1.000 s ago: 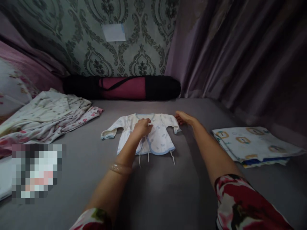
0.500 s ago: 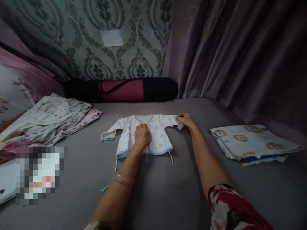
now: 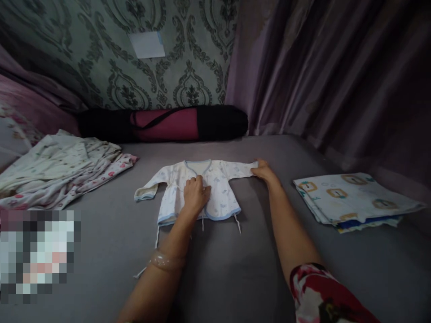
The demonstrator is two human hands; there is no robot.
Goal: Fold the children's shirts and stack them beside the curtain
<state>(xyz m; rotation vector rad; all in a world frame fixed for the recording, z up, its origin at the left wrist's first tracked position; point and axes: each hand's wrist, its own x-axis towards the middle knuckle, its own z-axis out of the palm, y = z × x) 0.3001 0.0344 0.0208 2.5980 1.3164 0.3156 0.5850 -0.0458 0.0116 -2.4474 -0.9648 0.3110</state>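
Observation:
A small white baby shirt (image 3: 222, 197) with blue trim, faint prints and white ties lies spread on the grey bed sheet. My left hand (image 3: 195, 195) rests on its front, knuckles up, with bent fingers pressed into the cloth and hiding part of the overlap. A clear bangle circles that wrist. At the right cuff, my right hand (image 3: 264, 170) grips the sleeve end, which is stretched straight out to the side. The left sleeve (image 3: 148, 184) bends downward on the sheet, untouched.
Left of the shirt lies a heap of printed clothes (image 3: 67, 166), with a blurred-out patch (image 3: 40, 255) nearer me. A folded printed cloth (image 3: 357, 197) is at the right. Along the wall lies a black and maroon roll bag (image 3: 164, 124). Curtains (image 3: 303, 67) hang behind.
My right hand has shifted its grasp at the cuff, and the right sleeve now lies straighter and smoother. My left hand stays on the shirt's front. The view has shifted slightly.

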